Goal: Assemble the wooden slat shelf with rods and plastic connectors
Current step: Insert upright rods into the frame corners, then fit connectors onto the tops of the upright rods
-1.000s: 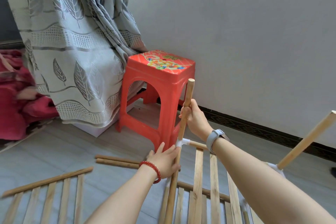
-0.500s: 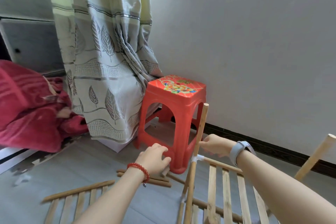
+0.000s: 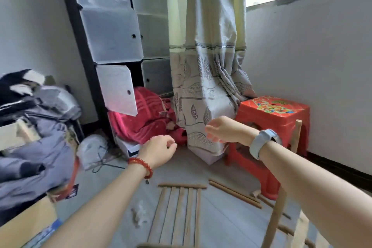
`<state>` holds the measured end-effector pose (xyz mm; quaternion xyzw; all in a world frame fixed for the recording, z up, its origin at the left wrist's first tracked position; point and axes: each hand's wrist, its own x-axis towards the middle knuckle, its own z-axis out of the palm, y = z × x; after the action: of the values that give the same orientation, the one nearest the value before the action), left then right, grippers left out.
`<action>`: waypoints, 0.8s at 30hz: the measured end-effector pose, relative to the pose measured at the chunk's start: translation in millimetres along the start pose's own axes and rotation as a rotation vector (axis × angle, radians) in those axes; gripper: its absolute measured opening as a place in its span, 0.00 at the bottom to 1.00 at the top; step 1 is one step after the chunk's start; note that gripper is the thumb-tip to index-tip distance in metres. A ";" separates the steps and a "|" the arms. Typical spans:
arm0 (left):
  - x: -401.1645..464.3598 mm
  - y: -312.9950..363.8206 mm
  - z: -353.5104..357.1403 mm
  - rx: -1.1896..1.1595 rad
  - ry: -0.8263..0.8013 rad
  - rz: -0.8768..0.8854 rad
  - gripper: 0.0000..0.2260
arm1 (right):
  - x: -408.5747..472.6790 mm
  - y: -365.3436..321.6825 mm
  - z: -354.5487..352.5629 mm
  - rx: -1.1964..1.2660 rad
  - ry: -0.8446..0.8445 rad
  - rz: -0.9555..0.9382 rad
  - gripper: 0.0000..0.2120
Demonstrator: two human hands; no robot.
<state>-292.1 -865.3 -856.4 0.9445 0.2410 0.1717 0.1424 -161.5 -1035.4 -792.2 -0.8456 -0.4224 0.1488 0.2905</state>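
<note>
My left hand (image 3: pixel 160 149), with a red bead bracelet, hangs in the air with loosely curled fingers and holds nothing. My right hand (image 3: pixel 225 130), with a grey watch on the wrist, floats beside it with relaxed fingers, also holding nothing. An upright wooden rod (image 3: pixel 297 134) of the partly built shelf stands behind my right forearm, untouched. A loose slat panel (image 3: pixel 181 213) lies flat on the floor below my hands. Two loose rods (image 3: pixel 234 194) lie to its right. Small white plastic connectors (image 3: pixel 138 215) lie left of the panel.
A red plastic stool (image 3: pixel 273 110) stands against the wall at the right. A leaf-patterned curtain (image 3: pixel 207 78) hangs in the middle, next to a cube cabinet (image 3: pixel 114 32). A red blanket (image 3: pixel 147 119) and a pile of clothes (image 3: pixel 34 137) fill the left. A cardboard box (image 3: pixel 26 225) sits at the lower left.
My right hand has let go of the upright rod and my left hand has left the shelf frame. Both hands have lifted and the view has swung up and left.
</note>
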 end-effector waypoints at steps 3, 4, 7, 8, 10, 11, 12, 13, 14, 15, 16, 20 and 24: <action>-47.8 -43.8 -24.9 -0.006 0.038 -0.136 0.10 | -8.3 -38.9 39.6 0.009 -0.109 -0.068 0.14; -63.4 -59.1 -30.5 -0.009 0.046 -0.173 0.10 | -9.4 -49.2 54.5 0.004 -0.141 -0.086 0.14; -111.7 -101.8 -42.4 -0.026 0.059 -0.266 0.10 | -8.7 -74.4 102.8 -0.064 -0.233 -0.143 0.14; -128.8 -120.0 -44.9 -0.026 0.053 -0.302 0.10 | -7.7 -83.5 123.6 -0.105 -0.275 -0.158 0.14; -150.0 -152.6 -43.5 -0.017 0.036 -0.349 0.11 | -4.8 -94.5 156.7 -0.190 -0.335 -0.185 0.14; -157.9 -172.8 -40.6 -0.021 0.023 -0.370 0.12 | 1.5 -99.4 177.3 -0.233 -0.362 -0.201 0.14; -161.9 -187.0 -36.7 -0.030 0.013 -0.382 0.12 | 7.0 -100.8 190.8 -0.272 -0.367 -0.214 0.13; -163.4 -204.8 -30.1 -0.040 -0.005 -0.398 0.13 | 16.5 -103.5 206.7 -0.313 -0.360 -0.216 0.13; -162.4 -223.9 -21.7 -0.041 -0.028 -0.409 0.13 | 29.5 -104.9 223.6 -0.336 -0.348 -0.205 0.14; -160.6 -239.3 -12.2 -0.036 -0.057 -0.414 0.14 | 41.0 -103.4 238.5 -0.350 -0.334 -0.187 0.15; -158.2 -254.5 -0.4 -0.030 -0.092 -0.422 0.14 | 51.9 -99.2 254.1 -0.362 -0.327 -0.172 0.16; -140.1 -316.8 74.1 -0.036 -0.264 -0.442 0.18 | 94.5 -54.8 336.9 -0.375 -0.416 -0.143 0.18; -112.7 -364.7 174.5 -0.100 -0.435 -0.506 0.22 | 160.7 16.3 414.8 -0.356 -0.483 -0.057 0.18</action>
<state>-464.7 -647.0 -1170.7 0.8610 0.4233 -0.0632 0.2747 -261.2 -762.9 -1129.7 -0.8110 -0.5224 0.2613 0.0329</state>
